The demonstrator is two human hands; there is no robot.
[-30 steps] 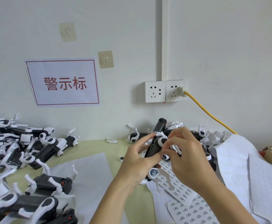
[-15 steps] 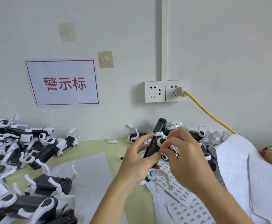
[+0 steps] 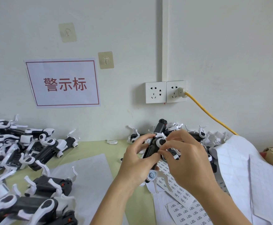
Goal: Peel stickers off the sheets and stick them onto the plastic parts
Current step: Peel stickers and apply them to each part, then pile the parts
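Left hand (image 3: pixel 136 161) grips the black part (image 3: pixel 152 148) at frame centre, fingers curled round it. Right hand (image 3: pixel 187 161) fingers pinch at the part's side.

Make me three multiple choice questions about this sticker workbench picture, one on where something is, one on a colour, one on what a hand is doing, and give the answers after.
1. Where do the printed sticker sheets lie?
A. Under the hands and to their right
B. On the wall
C. On the left pile of parts

2. What colour is the cable plugged into the wall socket?
A. Black
B. Yellow
C. Blue

3. What is the left hand doing?
A. Resting flat on the table
B. Hanging idle
C. Gripping a black and white plastic part

Answers: 1 A, the sheets spread out below the wrists; 2 B, it runs yellow from the plug; 3 C, fingers and thumb wrap the part while the right hand works on it.
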